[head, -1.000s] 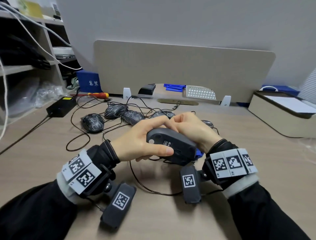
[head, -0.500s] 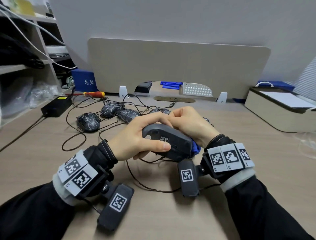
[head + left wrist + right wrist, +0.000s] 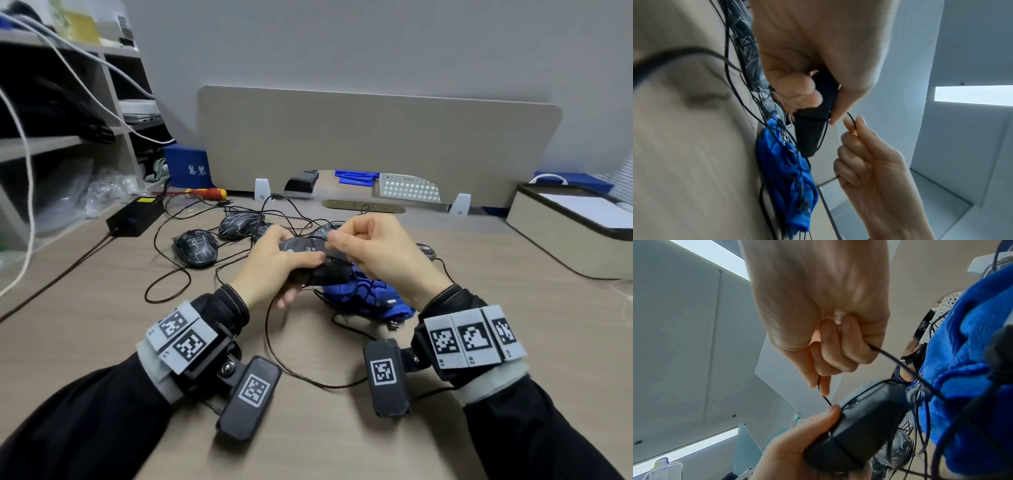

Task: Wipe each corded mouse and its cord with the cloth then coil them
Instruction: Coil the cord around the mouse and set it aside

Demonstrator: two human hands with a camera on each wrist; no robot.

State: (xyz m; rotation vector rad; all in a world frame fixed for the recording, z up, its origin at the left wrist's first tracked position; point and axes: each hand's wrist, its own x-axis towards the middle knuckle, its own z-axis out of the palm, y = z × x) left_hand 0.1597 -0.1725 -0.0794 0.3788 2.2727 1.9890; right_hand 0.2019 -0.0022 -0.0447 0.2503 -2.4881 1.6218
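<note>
My left hand [image 3: 274, 260] grips a dark grey corded mouse [image 3: 318, 263] held underside up above the desk, thumb pressing its cord against the body. In the left wrist view the mouse [image 3: 813, 126] points down between thumb and fingers. My right hand [image 3: 376, 253] pinches the thin black cord [image 3: 825, 398] between thumb and forefinger just above the mouse [image 3: 859, 426]; a loop of cord wraps around the body. The blue cloth [image 3: 363, 294] lies crumpled on the desk under my hands, with cord and a USB plug [image 3: 394, 323] on it.
Several black patterned mice [image 3: 197, 248] with tangled cords lie behind my hands. A black power brick [image 3: 135, 216] and a red screwdriver [image 3: 205, 193] sit at the back left. A beige divider panel [image 3: 376, 144] closes the back; a beige box [image 3: 575, 229] stands right.
My right hand lifted off the mouse and now pinches the cord above it. The blue cloth, earlier tucked under that hand, lies on the desk. The mouse tilted flatter.
</note>
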